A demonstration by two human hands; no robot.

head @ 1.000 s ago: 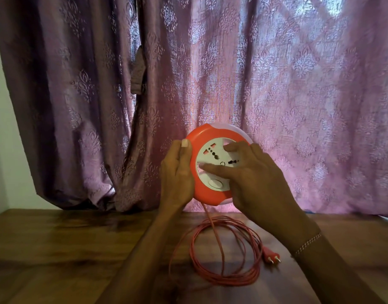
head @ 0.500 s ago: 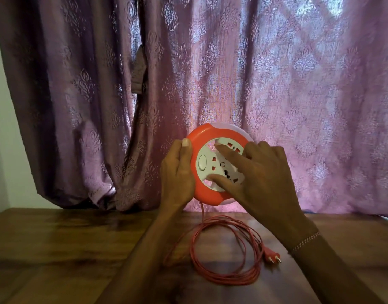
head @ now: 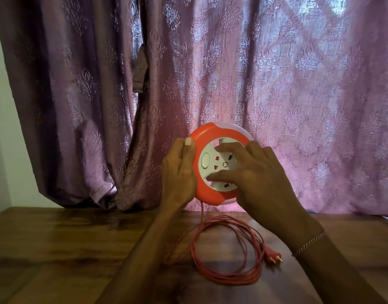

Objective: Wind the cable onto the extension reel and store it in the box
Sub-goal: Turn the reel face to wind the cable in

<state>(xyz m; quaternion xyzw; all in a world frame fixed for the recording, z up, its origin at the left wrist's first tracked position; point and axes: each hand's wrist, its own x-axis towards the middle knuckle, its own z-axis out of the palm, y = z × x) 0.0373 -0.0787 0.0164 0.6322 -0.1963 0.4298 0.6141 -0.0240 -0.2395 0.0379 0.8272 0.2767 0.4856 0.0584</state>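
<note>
A round orange extension reel (head: 212, 195) with a white socket face is held upright above the table. My left hand (head: 180, 172) grips its left rim, thumb on the orange edge. My right hand (head: 252, 174) lies over the white centre disc, fingers spread and pressed on it. A thin red cable (head: 221, 279) drops from the reel's underside and lies in loose coils on the wooden table (head: 57, 249). Its red two-pin plug (head: 274, 256) rests at the coils' right side. No box is in view.
A purple patterned curtain (head: 276, 95) hangs close behind the reel, reaching the table's back edge. A pale wall (head: 0, 128) shows at the far left.
The white socket disc has turned under my right fingers; the oval switch went from the bottom to the left side. The cable coils on the table have shifted slightly. My left hand stayed put.
</note>
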